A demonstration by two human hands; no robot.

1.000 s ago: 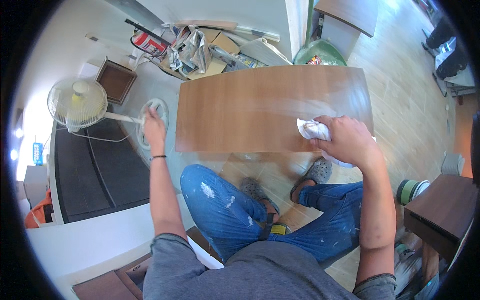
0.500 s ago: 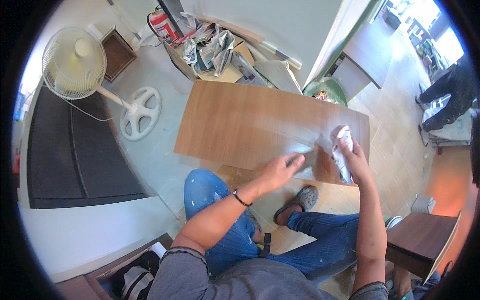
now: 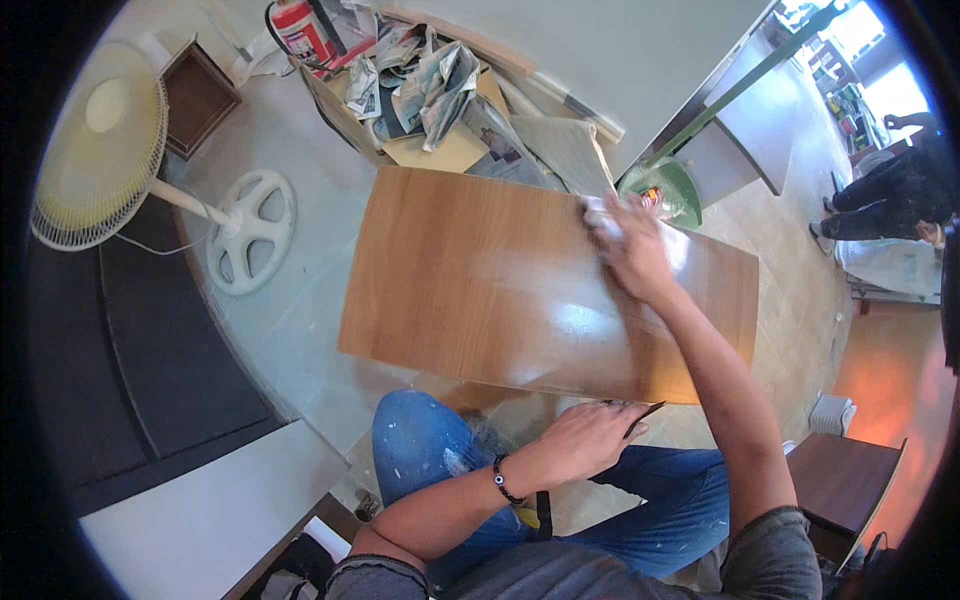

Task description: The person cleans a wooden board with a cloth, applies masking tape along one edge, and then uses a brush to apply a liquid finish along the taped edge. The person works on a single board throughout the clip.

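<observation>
A wood-grain board (image 3: 450,270) lies in front of my knees, with a shiny wet-looking patch near its middle. At the board's far edge, my right hand (image 3: 637,250) presses a crumpled white wad (image 3: 597,212) onto the surface. Whether the wad is paper or cloth I cannot tell, and the hand covers most of it. Close to the board's near edge is my left hand (image 3: 592,438), closed round a thin, dark, flat piece (image 3: 645,419) that sticks out past the fingers. Its kind does not show.
A white standing fan (image 3: 235,225) is at the left. Behind the board sit a box of crumpled newspaper (image 3: 440,90), a fire extinguisher (image 3: 300,32) and a green bin (image 3: 682,195). A small dark wooden piece (image 3: 845,480) stands at my right. Another person (image 3: 890,195) stands far right.
My right hand has swept the wad from the board's near right part to its far edge. My left hand has drawn back toward me, below the near edge. The view has shifted slightly.
</observation>
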